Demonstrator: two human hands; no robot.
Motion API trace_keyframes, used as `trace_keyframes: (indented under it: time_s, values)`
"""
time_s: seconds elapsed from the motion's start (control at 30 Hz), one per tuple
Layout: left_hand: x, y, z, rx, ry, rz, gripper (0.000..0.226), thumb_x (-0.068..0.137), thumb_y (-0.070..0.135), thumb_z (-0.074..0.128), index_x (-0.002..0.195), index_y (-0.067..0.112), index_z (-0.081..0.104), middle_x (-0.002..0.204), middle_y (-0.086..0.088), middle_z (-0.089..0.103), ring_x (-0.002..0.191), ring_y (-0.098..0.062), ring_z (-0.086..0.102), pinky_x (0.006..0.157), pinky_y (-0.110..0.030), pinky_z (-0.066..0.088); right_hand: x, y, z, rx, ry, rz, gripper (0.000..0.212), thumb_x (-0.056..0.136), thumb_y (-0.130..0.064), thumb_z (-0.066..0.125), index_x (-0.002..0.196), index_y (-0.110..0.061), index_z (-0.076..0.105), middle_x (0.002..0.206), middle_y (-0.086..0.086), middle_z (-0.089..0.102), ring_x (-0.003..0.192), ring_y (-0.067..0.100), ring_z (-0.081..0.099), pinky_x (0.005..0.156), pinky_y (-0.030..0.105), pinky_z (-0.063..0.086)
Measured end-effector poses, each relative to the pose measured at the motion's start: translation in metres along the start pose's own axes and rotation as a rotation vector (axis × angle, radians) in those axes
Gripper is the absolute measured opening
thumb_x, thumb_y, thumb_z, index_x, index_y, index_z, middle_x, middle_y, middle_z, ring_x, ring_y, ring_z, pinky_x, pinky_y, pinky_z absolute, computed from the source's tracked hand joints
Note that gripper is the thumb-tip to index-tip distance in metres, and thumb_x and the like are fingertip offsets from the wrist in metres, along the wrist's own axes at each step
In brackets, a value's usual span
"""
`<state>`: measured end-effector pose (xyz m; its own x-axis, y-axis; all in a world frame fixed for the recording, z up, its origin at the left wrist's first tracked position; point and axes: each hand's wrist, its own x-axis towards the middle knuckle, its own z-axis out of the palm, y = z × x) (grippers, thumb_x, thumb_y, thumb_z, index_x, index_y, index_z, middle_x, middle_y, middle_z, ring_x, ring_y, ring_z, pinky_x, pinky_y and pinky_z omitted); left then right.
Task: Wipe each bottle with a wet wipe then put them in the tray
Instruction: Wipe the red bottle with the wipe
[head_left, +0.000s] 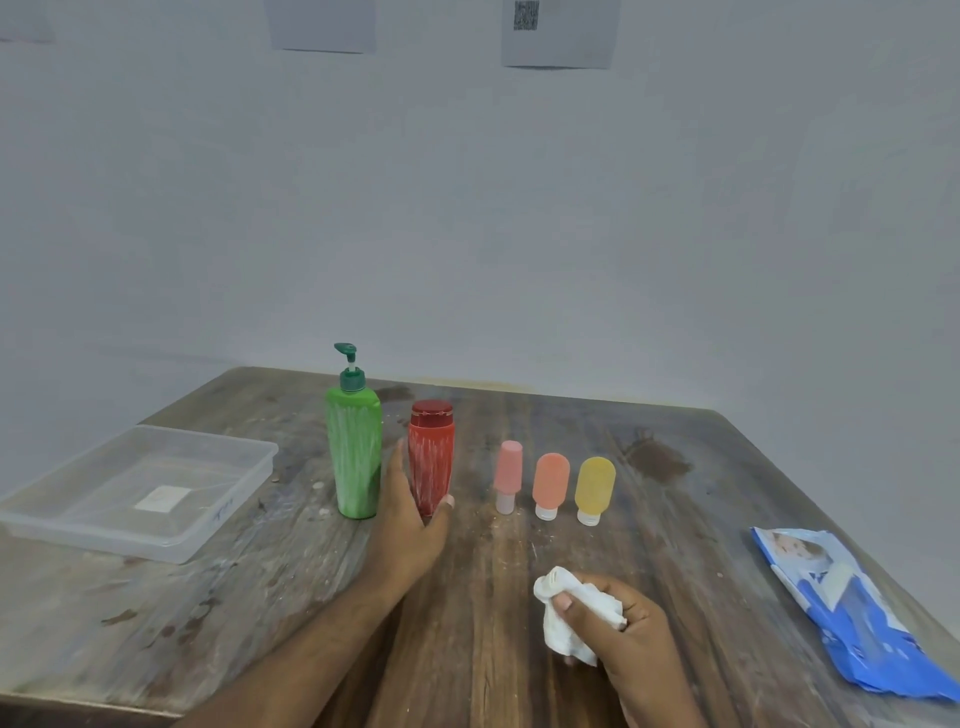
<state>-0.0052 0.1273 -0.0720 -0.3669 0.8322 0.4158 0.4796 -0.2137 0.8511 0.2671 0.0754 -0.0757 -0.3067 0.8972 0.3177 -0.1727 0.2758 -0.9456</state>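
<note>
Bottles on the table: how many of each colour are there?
Green bottle: 1
Red bottle, gripped by the left hand: 1
Pink bottle: 1
Orange bottle: 1
Yellow bottle: 1
Total: 5

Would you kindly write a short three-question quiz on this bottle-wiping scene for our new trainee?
1. True or false: the tray already holds a bottle.
2. Which bottle does the left hand grip? A) green pump bottle B) red bottle C) yellow bottle
3. Fill in: the right hand holds a crumpled white ____.

Key: 1. False, no bottle is in it. 2. B. 3. wipe.
</note>
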Motion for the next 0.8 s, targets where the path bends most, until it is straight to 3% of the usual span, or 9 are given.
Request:
trace_keyframes:
  time_s: [0.1, 0.17, 0.3, 0.37, 0.5, 0.6, 0.7, 0.73, 0.8]
  values:
    - [0.013, -0.003, 0.007, -0.057, -0.011, -0.078, 0.094, 0.096, 0.025, 0.073, 0.164, 0.036, 0.008, 0.156, 0.009, 0.043, 0.14, -0.009, 0.046, 0.117, -0.038, 0.041, 0.001, 0.0, 0.0, -0.016, 0.014, 0.014, 0.037, 0.094, -0.023, 0.075, 0.094, 0.013, 0.071, 0.061, 0.022, 0.05, 0.059, 0.033, 0.049, 0.06, 0.041, 0.045]
    - [0.018, -0.001, 0.01, -0.052, 0.024, -0.12, 0.084, 0.095, 0.022, 0.075, 0.16, 0.03, 0.022, 0.143, 0.008, 0.051, 0.129, -0.01, 0.053, 0.11, -0.036, 0.047, 0.001, 0.001, 0.0, -0.009, 0.016, 0.015, 0.038, 0.095, -0.023, 0.075, 0.098, 0.015, 0.071, 0.062, 0.024, 0.051, 0.06, 0.034, 0.049, 0.061, 0.042, 0.045]
    - [0.021, 0.001, 0.009, -0.048, 0.047, -0.159, 0.035, 0.091, 0.021, 0.08, 0.12, 0.024, 0.061, 0.106, 0.008, 0.071, 0.098, -0.012, 0.07, 0.087, -0.038, 0.062, 0.001, 0.002, -0.002, -0.028, -0.019, 0.024, 0.031, 0.095, -0.025, 0.075, 0.099, 0.006, 0.077, 0.067, 0.032, 0.054, 0.061, 0.032, 0.05, 0.062, 0.04, 0.043]
    - [0.013, 0.001, 0.009, -0.149, 0.008, -0.222, 0.025, 0.093, 0.022, 0.079, 0.116, 0.021, 0.068, 0.106, 0.004, 0.076, 0.099, -0.015, 0.073, 0.091, -0.045, 0.062, 0.002, 0.002, -0.002, -0.045, -0.03, 0.028, 0.028, 0.095, -0.025, 0.073, 0.098, 0.002, 0.079, 0.067, 0.029, 0.057, 0.062, 0.031, 0.051, 0.061, 0.037, 0.042]
    - [-0.01, 0.014, 0.008, -0.713, -0.092, -0.426, 0.028, 0.102, 0.012, 0.065, 0.129, 0.021, 0.061, 0.123, -0.006, 0.077, 0.115, -0.021, 0.07, 0.1, -0.047, 0.054, 0.001, 0.002, 0.001, -0.09, -0.018, 0.04, 0.019, 0.09, -0.027, 0.077, 0.091, -0.008, 0.081, 0.066, 0.025, 0.061, 0.06, 0.023, 0.051, 0.059, 0.033, 0.043]
    - [-0.021, 0.017, 0.005, -1.145, -0.231, -0.555, 0.041, 0.098, 0.01, 0.061, 0.139, 0.011, 0.056, 0.116, -0.011, 0.076, 0.102, -0.026, 0.07, 0.094, -0.052, 0.056, -0.002, 0.001, 0.007, -0.126, -0.001, 0.069, 0.008, 0.085, -0.02, 0.079, 0.091, -0.016, 0.083, 0.065, 0.012, 0.066, 0.059, 0.016, 0.056, 0.059, 0.026, 0.048]
    - [-0.023, 0.015, 0.004, -1.316, -0.355, -0.643, 0.044, 0.101, 0.037, 0.057, 0.139, 0.016, 0.065, 0.1, -0.009, 0.069, 0.094, -0.031, 0.071, 0.104, -0.066, 0.049, -0.008, 0.003, 0.014, -0.238, 0.013, 0.09, 0.019, 0.087, -0.014, 0.088, 0.102, -0.025, 0.083, 0.084, 0.006, 0.079, 0.075, 0.019, 0.073, 0.071, 0.032, 0.057]
    - [-0.023, 0.014, 0.003, -1.327, -0.384, -0.648, 0.051, 0.101, 0.052, 0.053, 0.139, 0.021, 0.067, 0.096, -0.007, 0.067, 0.091, -0.03, 0.07, 0.104, -0.065, 0.048, -0.009, 0.003, 0.016, -0.285, 0.017, 0.092, 0.024, 0.088, -0.012, 0.089, 0.103, -0.03, 0.083, 0.091, 0.004, 0.082, 0.082, 0.019, 0.076, 0.075, 0.032, 0.059]
    - [-0.023, 0.01, 0.005, -1.325, -0.414, -0.648, 0.074, 0.096, 0.076, 0.044, 0.141, 0.022, 0.066, 0.095, -0.005, 0.066, 0.083, -0.026, 0.069, 0.09, -0.055, 0.057, -0.009, 0.001, 0.019, -0.355, 0.043, 0.079, 0.029, 0.088, -0.01, 0.088, 0.098, -0.036, 0.083, 0.1, -0.003, 0.083, 0.089, 0.015, 0.078, 0.076, 0.026, 0.06]
